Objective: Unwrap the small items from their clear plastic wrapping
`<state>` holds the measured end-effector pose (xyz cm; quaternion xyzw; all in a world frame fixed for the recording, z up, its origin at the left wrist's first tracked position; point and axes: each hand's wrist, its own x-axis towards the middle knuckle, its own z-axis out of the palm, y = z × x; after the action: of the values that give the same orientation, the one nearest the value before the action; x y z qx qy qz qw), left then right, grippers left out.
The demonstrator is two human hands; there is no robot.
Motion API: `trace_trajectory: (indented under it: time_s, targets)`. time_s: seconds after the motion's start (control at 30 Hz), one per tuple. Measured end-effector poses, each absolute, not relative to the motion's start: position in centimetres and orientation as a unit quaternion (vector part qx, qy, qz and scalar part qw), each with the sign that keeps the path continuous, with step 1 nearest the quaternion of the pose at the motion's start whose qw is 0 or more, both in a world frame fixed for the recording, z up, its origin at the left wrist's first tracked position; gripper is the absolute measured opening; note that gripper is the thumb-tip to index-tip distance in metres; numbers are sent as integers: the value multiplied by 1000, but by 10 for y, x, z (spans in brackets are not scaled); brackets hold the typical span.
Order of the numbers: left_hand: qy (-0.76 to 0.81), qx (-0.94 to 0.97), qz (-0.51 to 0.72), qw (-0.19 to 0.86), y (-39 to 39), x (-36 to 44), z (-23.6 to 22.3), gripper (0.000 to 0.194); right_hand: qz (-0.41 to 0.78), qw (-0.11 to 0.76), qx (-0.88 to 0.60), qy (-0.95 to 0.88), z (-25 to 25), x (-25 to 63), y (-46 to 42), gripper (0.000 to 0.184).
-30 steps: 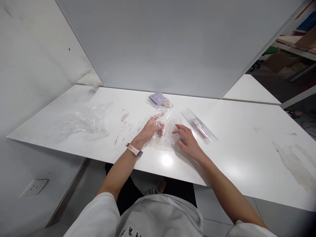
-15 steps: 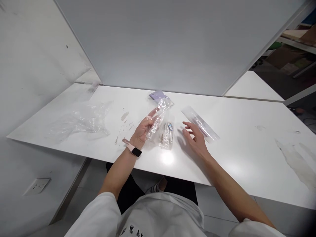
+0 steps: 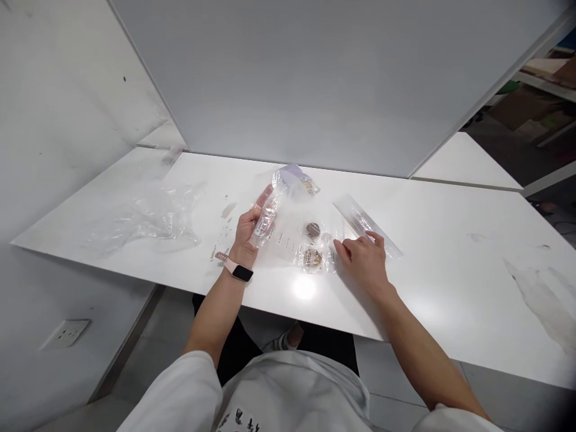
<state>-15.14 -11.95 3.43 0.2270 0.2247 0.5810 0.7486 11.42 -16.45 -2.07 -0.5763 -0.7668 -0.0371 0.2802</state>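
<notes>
My left hand is closed round one end of a clear plastic pouch sheet, which is folded and bunched at the fingers. The sheet spreads to the right over the table. Inside its right part show a round brown piece and a golden-brown piece, both too small to name. At the sheet's right edge my right hand has its thumb and index finger pinched together, the other fingers bent. Beyond my left fingers lies a purple card in clear plastic, partly covered by the sheet.
A long clear plastic sleeve lies slantwise just behind my right hand. At the left rests a large crumpled clear bag. A grey panel closes off the white table's back edge.
My left hand has moved a little left and the sheet has unfolded to the right, showing the brown pieces. The right hand's fingers have closed at its edge.
</notes>
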Motion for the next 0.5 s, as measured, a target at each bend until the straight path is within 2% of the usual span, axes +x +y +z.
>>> trace_trajectory:
  time_s: [0.07, 0.1, 0.2, 0.27, 0.37, 0.5]
  targets:
    - [235, 221, 575, 752, -119, -150, 34, 82, 11, 273, -572, -773, -19, 117, -162, 39]
    - [241, 220, 570, 754, -119, -149, 34, 82, 42, 263, -548, -793, -17, 115, -159, 45]
    - [266, 221, 566, 748, -117, -147, 32, 82, 147, 174, -447, -865, -15, 104, -146, 105]
    - [285, 221, 570, 738, -114, -147, 29, 81, 198, 120, -413, -881, -17, 96, -133, 122]
    - [301, 214, 574, 730, -110, -150, 24, 79, 224, 107, -409, -878, -24, 88, -117, 117]
    - [306, 200, 581, 727, -106, -152, 19, 77, 222, 171, -394, -875, -30, 86, -119, 74]
